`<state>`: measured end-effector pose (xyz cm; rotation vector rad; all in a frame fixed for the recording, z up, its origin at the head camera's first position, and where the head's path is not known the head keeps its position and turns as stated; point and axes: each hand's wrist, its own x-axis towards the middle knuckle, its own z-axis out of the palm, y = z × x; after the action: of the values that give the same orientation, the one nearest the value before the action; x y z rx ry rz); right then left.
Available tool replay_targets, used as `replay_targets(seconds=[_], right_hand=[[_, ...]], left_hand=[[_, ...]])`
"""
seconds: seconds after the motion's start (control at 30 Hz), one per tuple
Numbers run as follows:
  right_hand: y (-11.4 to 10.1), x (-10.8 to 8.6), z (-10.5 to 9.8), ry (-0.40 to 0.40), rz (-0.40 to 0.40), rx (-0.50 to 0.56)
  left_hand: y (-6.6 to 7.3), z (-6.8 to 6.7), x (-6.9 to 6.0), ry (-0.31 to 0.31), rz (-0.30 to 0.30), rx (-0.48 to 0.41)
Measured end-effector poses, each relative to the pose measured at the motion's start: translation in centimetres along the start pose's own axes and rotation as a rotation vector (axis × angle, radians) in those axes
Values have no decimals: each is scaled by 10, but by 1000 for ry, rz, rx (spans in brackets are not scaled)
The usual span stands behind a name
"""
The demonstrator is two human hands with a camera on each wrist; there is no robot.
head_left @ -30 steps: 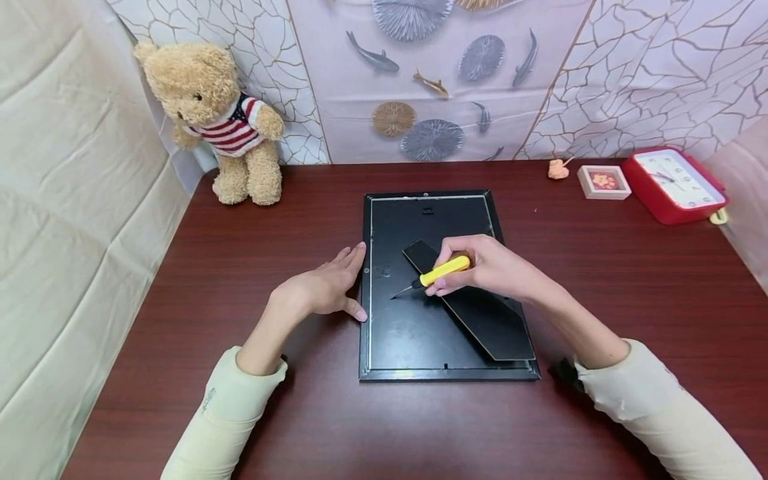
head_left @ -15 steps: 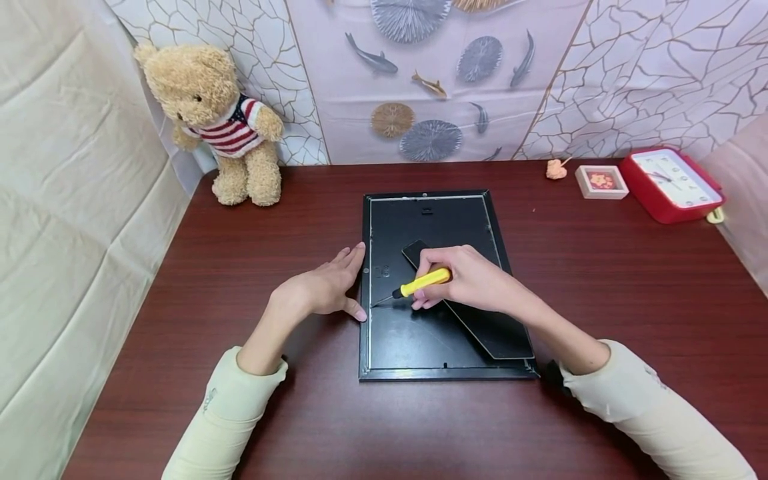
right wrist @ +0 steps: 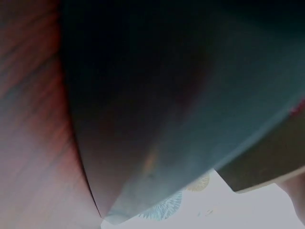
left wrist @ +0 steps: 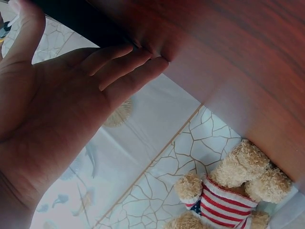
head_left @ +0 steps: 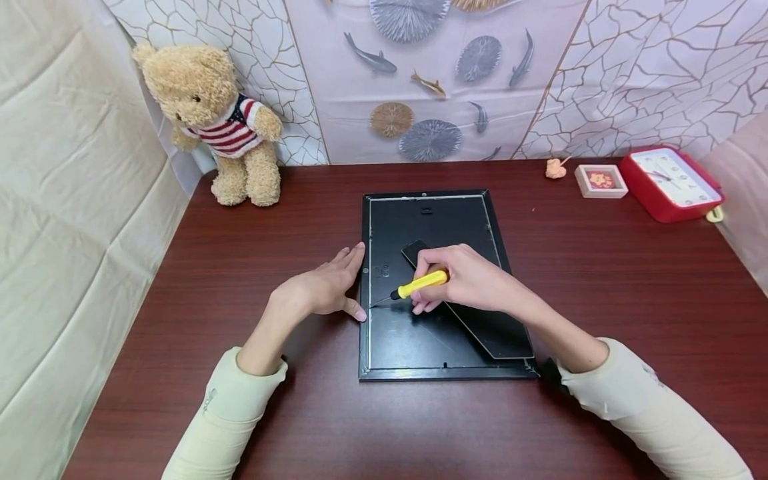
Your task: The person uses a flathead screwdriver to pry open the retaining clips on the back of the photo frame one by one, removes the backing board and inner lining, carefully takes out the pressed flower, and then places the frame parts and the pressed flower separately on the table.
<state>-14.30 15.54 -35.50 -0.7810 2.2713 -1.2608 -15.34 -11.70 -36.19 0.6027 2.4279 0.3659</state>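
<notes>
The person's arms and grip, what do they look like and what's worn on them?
The left sleeve and right sleeve are pale cream, ending in thick cuffs short of the wrists. A small grey mark shows near each cuff. The left grip and right grip are bare, ungloved hands.

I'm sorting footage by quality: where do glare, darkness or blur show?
Head: mostly crisp, with pale glare on the dark-red wooden table and black rectangular picture frame; left wrist: the bare left hand dim against a bright, pale printed backdrop; right wrist: dark toward the top, with blurred, hazy reflections.
</notes>
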Motion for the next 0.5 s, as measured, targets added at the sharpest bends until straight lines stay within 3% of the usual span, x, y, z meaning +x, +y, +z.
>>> replay_targets(seconds=[0.2,0.5], right_hand=[[1,1,-1,19,-45,-70],[-3,4,0,0,-41,-54]], left_hand=[[1,0,2,-3,-1,-5],[-1,0,1,-5,-6,-1]])
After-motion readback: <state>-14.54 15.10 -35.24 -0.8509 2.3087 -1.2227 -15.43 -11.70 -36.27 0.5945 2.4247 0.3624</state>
